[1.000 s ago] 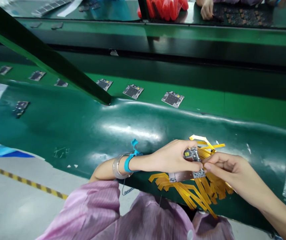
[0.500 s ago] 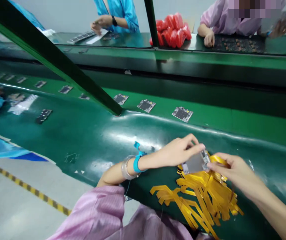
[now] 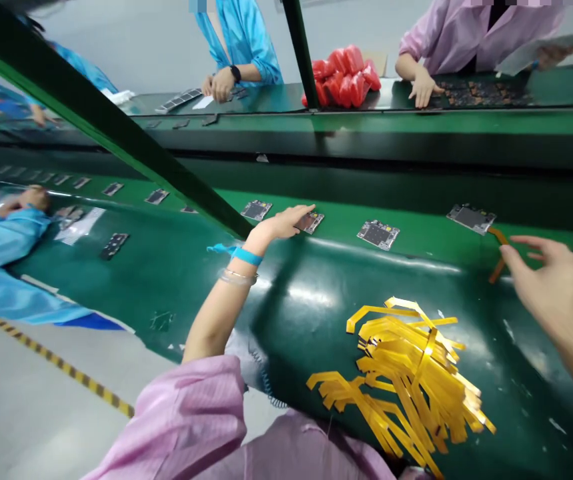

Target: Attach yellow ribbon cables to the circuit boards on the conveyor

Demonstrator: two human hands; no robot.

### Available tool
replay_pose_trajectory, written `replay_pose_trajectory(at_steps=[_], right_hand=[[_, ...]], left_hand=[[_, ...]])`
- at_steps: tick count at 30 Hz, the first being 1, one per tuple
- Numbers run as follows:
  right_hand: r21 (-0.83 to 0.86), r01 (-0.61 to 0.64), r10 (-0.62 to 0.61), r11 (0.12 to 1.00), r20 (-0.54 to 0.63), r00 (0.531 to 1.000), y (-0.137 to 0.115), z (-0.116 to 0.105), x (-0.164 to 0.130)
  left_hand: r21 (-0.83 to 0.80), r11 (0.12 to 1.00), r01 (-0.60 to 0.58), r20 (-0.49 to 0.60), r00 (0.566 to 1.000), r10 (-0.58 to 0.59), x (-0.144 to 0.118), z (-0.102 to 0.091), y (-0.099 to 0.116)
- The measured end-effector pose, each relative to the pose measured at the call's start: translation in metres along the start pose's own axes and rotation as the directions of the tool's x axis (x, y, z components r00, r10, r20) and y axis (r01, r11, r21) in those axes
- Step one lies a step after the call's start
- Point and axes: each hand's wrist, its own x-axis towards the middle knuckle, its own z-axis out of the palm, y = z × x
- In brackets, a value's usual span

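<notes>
Where a green conveyor belt point(image 3: 416, 237) runs across the view behind a dark green counter point(image 3: 166, 267), a slanting green beam point(image 3: 116, 143) crosses in front at the left. A heap of yellow tape strips point(image 3: 411, 373) lies on the counter near the person. The left hand point(image 3: 286, 223) stretches out to the belt, fingertips resting on a small circuit board point(image 3: 311, 221), grip loose. The right hand point(image 3: 549, 280) hovers with fingers apart, pinching an amber strip point(image 3: 497, 267), just below another board point(image 3: 471, 217). Between them lies a third board point(image 3: 378, 234)
</notes>
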Motion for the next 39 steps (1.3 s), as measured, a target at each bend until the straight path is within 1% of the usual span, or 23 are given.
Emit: replay_pose_trajectory(at_steps=[2, 3, 4, 5, 6, 8, 9, 10, 12, 14, 15, 17, 19, 20, 22, 24, 26, 28, 30, 31, 33, 36, 39], right_hand=[[0.066, 0.135, -0.146, 0.989, 0.191, 0.971, -0.031, 0.009, -0.035], [0.121, 0.176, -0.203, 0.977, 0.273, 0.940, -0.047, 0.017, -0.052], [0.190, 0.218, -0.276, 0.957, 0.373, 0.886, -0.063, 0.025, -0.067], [0.280, 0.262, -0.371, 0.924, 0.485, 0.792, -0.077, 0.034, -0.080], [0.356, 0.298, -0.458, 0.886, 0.559, 0.691, -0.090, 0.043, -0.091], [0.436, 0.364, -0.568, 0.823, 0.639, 0.519, -0.107, 0.059, -0.104], [0.445, 0.392, -0.590, 0.806, 0.666, 0.456, -0.113, 0.065, -0.107], [0.443, 0.411, -0.596, 0.797, 0.690, 0.411, -0.117, 0.071, -0.107], [0.439, 0.421, -0.590, 0.794, 0.724, 0.358, -0.121, 0.079, -0.103], [0.454, 0.402, -0.590, 0.795, 0.734, 0.337, -0.121, 0.085, -0.097], [0.462, 0.392, -0.591, 0.796, 0.735, 0.333, -0.120, 0.086, -0.094], [0.465, 0.382, -0.587, 0.799, 0.741, 0.326, -0.119, 0.088, -0.090], [0.463, 0.382, -0.587, 0.800, 0.736, 0.337, -0.117, 0.086, -0.089], [0.463, 0.378, -0.589, 0.802, 0.721, 0.365, -0.117, 0.083, -0.090], [0.474, 0.331, -0.578, 0.816, 0.673, 0.461, -0.116, 0.070, -0.091], [0.501, 0.195, -0.512, 0.843, 0.639, 0.574, -0.114, 0.051, -0.092], [0.500, 0.003, -0.370, 0.866, 0.637, 0.676, -0.113, 0.030, -0.094], [0.477, -0.155, -0.186, 0.865, 0.592, 0.785, -0.113, 0.012, -0.097], [0.467, -0.208, -0.061, 0.859, 0.498, 0.865, -0.113, 0.002, -0.102], [0.463, -0.197, -0.043, 0.864, 0.457, 0.888, -0.113, -0.001, -0.106], [0.447, -0.128, -0.071, 0.886, 0.401, 0.913, -0.114, -0.002, -0.112], [0.400, -0.024, -0.125, 0.916, 0.343, 0.931, -0.115, -0.002, -0.118], [0.376, 0.015, -0.135, 0.926, 0.294, 0.946, -0.114, -0.005, -0.122]], left_hand=[[0.051, 0.999, 0.006, 0.014, 1.000, -0.007, 0.006, -0.001, -0.001], [0.076, 0.997, 0.017, 0.014, 1.000, -0.018, 0.010, -0.003, 0.000], [0.098, 0.995, 0.029, -0.002, 1.000, -0.029, 0.014, -0.004, 0.001], [0.114, 0.993, 0.040, -0.031, 0.999, -0.036, 0.018, -0.006, 0.004], [0.124, 0.991, 0.047, -0.068, 0.997, -0.039, 0.021, -0.008, 0.007], [0.121, 0.991, 0.050, -0.148, 0.988, -0.031, 0.022, -0.011, 0.015], [0.113, 0.993, 0.046, -0.181, 0.983, -0.025, 0.020, -0.011, 0.021], [0.108, 0.993, 0.042, -0.205, 0.979, -0.019, 0.017, -0.010, 0.027], [0.060, 0.998, 0.016, -0.271, 0.963, 0.001, 0.006, -0.004, 0.044], [-0.113, 0.990, -0.085, -0.352, 0.935, 0.040, -0.009, 0.007, 0.067], [-0.235, 0.959, -0.161, -0.385, 0.921, 0.061, -0.016, 0.013, 0.079], [-0.450, 0.845, -0.289, -0.402, 0.910, 0.097, -0.031, 0.026, 0.104], [-0.571, 0.755, -0.321, -0.348, 0.928, 0.132, -0.046, 0.038, 0.128], [-0.615, 0.724, -0.314, -0.310, 0.940, 0.145, -0.053, 0.043, 0.138], [-0.693, 0.663, -0.284, -0.238, 0.958, 0.162, -0.066, 0.052, 0.156], [-0.763, 0.593, -0.256, -0.194, 0.967, 0.167, -0.078, 0.059, 0.170], [-0.804, 0.546, -0.236, -0.168, 0.971, 0.172, -0.090, 0.065, 0.183], [-0.812, 0.539, -0.224, -0.153, 0.973, 0.174, -0.099, 0.070, 0.195], [-0.794, 0.568, -0.220, -0.156, 0.975, 0.159, -0.108, 0.075, 0.206], [-0.785, 0.581, -0.217, -0.155, 0.976, 0.155, -0.111, 0.078, 0.211], [-0.770, 0.602, -0.210, -0.142, 0.977, 0.160, -0.118, 0.082, 0.220], [-0.757, 0.621, -0.203, -0.119, 0.977, 0.176, -0.126, 0.085, 0.229], [-0.750, 0.629, -0.202, -0.114, 0.977, 0.179, -0.133, 0.087, 0.234]])
